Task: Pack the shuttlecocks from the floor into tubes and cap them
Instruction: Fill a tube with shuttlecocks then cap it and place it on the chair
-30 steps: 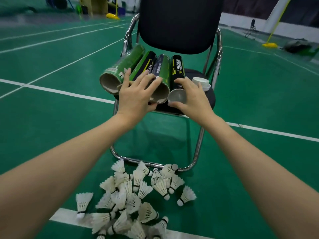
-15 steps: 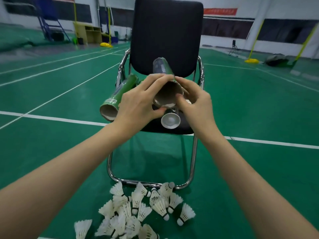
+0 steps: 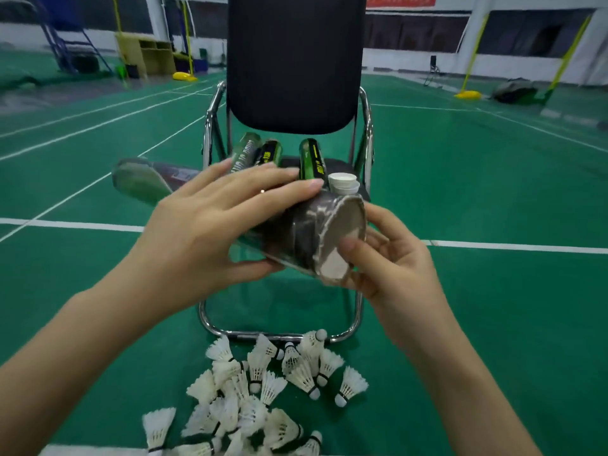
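While left hand (image 3: pixel 210 238) clasps tube (image 3: pixel 296 238), right hand (image 3: pixel 391 271) pinches its end, shuttlecocks (image 3: pixel 263 396) heaped below chair (image 3: pixel 296 60).

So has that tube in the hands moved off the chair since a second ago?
Yes. The tube has left the chair seat, where the other tubes stay, and come toward the camera, held crosswise between left hand and right hand.
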Demonstrator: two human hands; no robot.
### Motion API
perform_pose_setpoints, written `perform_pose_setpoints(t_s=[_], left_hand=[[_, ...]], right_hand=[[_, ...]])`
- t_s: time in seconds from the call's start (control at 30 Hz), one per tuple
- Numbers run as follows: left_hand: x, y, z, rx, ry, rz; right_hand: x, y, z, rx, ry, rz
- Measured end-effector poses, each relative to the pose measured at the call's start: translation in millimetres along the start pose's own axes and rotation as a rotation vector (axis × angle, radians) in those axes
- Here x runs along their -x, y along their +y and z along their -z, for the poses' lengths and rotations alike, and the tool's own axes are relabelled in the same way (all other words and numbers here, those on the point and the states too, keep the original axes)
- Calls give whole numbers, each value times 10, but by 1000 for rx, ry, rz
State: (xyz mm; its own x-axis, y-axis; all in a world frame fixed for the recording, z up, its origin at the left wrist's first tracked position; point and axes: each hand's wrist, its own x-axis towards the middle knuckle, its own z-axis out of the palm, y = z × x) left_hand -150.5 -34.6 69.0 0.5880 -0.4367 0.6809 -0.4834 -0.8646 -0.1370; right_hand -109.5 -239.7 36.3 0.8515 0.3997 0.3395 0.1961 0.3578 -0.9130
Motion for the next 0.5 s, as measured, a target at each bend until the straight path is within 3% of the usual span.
perform_pose_setpoints(t_s=[0.5], left_hand=[[1471,502,-1148,397,-593,398]], right_hand=[[720,1507,396,-106,-68,-661]])
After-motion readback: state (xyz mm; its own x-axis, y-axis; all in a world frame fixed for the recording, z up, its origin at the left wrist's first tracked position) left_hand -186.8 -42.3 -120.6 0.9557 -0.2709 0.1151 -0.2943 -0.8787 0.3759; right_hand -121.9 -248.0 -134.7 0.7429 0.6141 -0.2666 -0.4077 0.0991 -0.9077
